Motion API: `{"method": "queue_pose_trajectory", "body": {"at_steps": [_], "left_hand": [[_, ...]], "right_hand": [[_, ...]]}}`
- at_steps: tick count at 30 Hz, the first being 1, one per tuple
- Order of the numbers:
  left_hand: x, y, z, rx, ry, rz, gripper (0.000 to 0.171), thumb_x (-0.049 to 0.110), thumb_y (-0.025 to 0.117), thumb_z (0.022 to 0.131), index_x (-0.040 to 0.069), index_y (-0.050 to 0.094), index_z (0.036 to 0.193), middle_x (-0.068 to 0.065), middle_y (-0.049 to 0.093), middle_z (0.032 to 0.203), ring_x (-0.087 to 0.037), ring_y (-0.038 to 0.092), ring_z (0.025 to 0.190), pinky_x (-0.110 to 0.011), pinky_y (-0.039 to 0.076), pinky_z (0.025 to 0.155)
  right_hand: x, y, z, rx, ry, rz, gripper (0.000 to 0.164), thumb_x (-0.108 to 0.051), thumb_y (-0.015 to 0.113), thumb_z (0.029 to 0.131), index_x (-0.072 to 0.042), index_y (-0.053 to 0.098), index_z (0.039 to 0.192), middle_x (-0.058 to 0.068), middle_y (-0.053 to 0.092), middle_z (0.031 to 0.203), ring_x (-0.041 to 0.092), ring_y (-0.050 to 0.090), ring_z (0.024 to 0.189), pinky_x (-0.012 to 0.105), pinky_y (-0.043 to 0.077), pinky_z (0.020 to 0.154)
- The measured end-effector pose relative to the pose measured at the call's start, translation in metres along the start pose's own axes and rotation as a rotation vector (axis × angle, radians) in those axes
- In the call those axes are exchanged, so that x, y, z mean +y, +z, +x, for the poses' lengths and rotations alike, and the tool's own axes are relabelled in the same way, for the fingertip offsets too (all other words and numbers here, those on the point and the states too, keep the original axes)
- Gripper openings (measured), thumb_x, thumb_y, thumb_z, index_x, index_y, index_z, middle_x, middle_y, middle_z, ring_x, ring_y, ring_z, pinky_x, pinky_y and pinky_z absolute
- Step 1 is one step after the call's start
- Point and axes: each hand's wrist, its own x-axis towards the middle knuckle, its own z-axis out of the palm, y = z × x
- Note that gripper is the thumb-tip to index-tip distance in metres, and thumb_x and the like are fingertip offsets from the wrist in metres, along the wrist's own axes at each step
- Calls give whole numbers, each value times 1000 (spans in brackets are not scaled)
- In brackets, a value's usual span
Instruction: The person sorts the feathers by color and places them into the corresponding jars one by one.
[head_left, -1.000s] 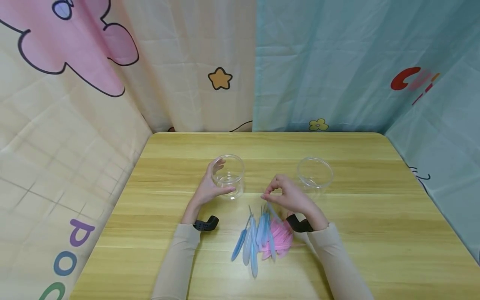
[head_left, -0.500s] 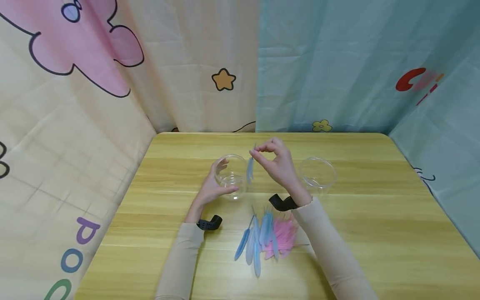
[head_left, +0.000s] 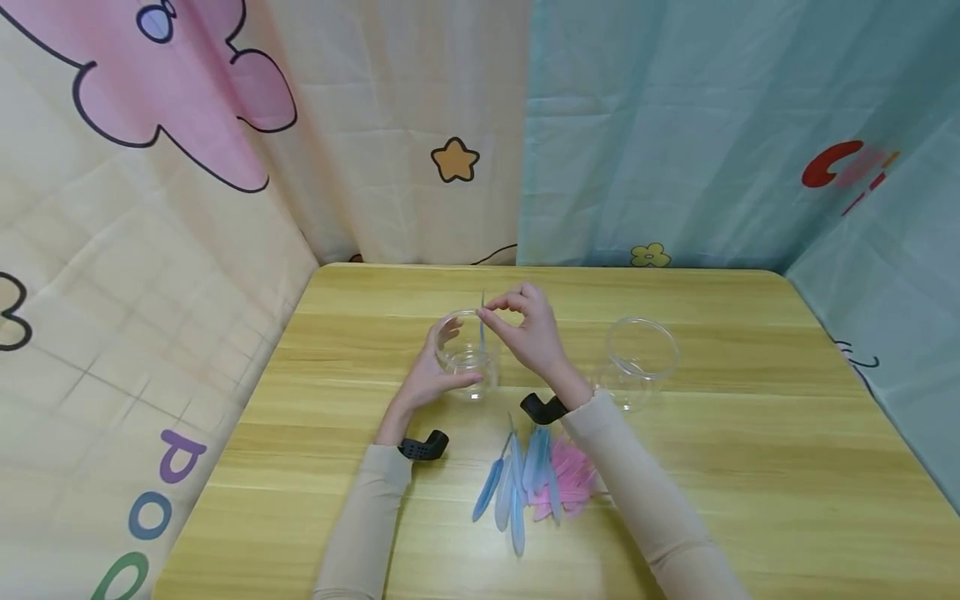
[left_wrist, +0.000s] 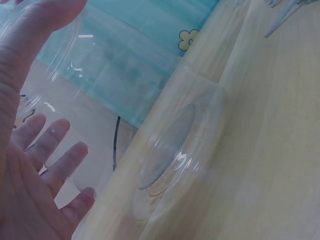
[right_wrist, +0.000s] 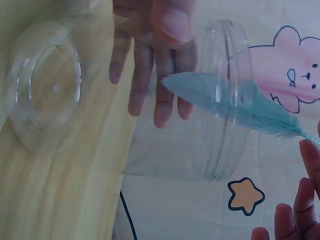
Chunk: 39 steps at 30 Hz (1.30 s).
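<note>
Wooden table (head_left: 787, 467) lies under both hands. Clear jar (head_left: 467, 357) stands upright; second clear jar (head_left: 636, 360) at its 3 o'clock. Left hand (head_left: 431, 372) clamps around first jar from 8 o'clock. Right hand (head_left: 528, 333), at 2 o'clock of rim, pinches one feather. Blue feathers (head_left: 517, 492) lie at 5 o'clock from first jar, pink feathers (head_left: 572, 479) at their 3 o'clock. Pinched feather (right_wrist: 270, 114): tip inside jar mouth.

Pale blue feather (right_wrist: 200, 92), quill up, its tip inside a clear round jar (head_left: 467, 357) upright on the table (head_left: 765, 467)
</note>
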Motion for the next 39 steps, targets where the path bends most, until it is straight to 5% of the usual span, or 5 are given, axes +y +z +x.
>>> {"method": "queue_pose_trajectory", "body": {"at_steps": [8, 15, 22, 28, 39], "left_hand": [[-25, 4, 11, 35, 26, -14, 101, 20, 86, 70, 17, 22, 147, -5, 32, 147, -26, 27, 135, -59, 28, 101], [3, 3, 6, 16, 46, -14, 98, 6, 82, 72, 1, 18, 146, -22, 28, 147, -40, 25, 134, -63, 24, 101], [-28, 2, 13, 49, 34, -21, 100, 12, 85, 70, 16, 23, 147, -7, 31, 147, -27, 27, 134, -58, 27, 101], [-35, 2, 13, 57, 35, -18, 101, 20, 87, 68, 21, 24, 147, 0, 34, 146, -22, 29, 133, -57, 26, 102], [-18, 1, 5, 19, 7, -17, 100, 11, 84, 71, 9, 21, 148, -14, 30, 148, -32, 26, 135, -60, 24, 102]], "right_hand": [[15, -21, -18, -62, 9, -92, 11, -17, 76, 82, -6, 72, 83, 2, 55, 79, 24, 50, 78, 38, 43, 71], [28, -41, -43, -286, 164, -219, 18, -27, 75, 83, -13, 70, 72, -4, 54, 69, 16, 47, 67, 32, 40, 61], [37, -47, -68, -494, 192, -320, 23, -32, 75, 82, -17, 66, 67, -7, 51, 63, 12, 45, 61, 28, 39, 55], [39, -45, -83, -630, 226, -406, 36, -34, 75, 81, -19, 57, 54, -13, 43, 48, 4, 39, 44, 23, 33, 42], [39, -32, -101, -673, 316, -514, 45, -42, 76, 77, -21, 51, 46, -17, 36, 42, 4, 36, 42, 22, 28, 40]]}}
